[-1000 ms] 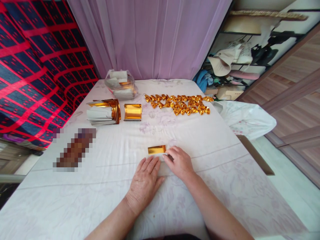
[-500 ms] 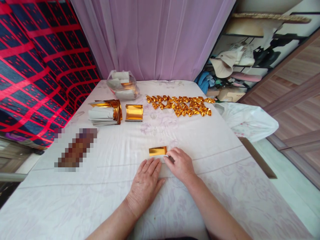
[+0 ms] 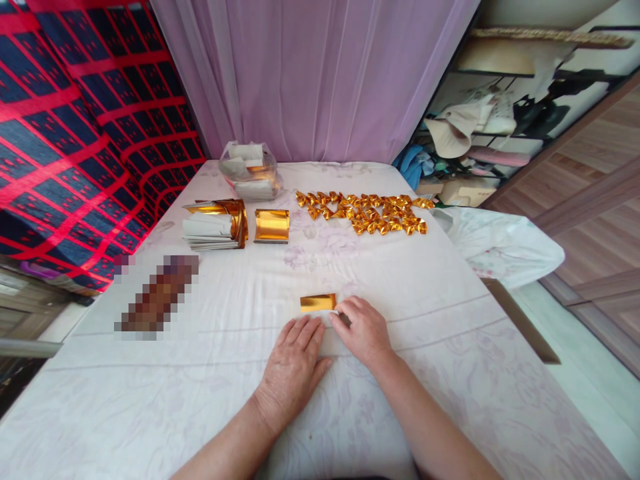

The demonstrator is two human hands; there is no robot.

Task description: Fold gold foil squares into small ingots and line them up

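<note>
A small gold foil paper [image 3: 318, 303], partly folded with a pale strip along its near edge, lies on the cloth-covered table [image 3: 240, 293]. My left hand [image 3: 295, 353] rests flat, its fingertips at the paper's near edge. My right hand [image 3: 363, 330] pinches the paper's right end between thumb and curled fingers. Beyond are rows of folded gold foil pieces [image 3: 370, 208]. To the left of these lie a short stack of gold foil sheets [image 3: 272, 226] and a larger fanned bundle of foil papers [image 3: 210, 231].
A clear plastic bag of foil papers [image 3: 250, 177] stands at the back left. A blurred patch [image 3: 159, 293] hides something on the left. A white plastic bag [image 3: 510, 243] is beyond the right edge, near a shelf with caps and shoes [image 3: 453, 133]. A purple curtain [image 3: 310, 80] hangs behind.
The view has shifted slightly, so things sit a little further right in the picture. My hands and the foil paper keep nearly the same positions relative to each other.
</note>
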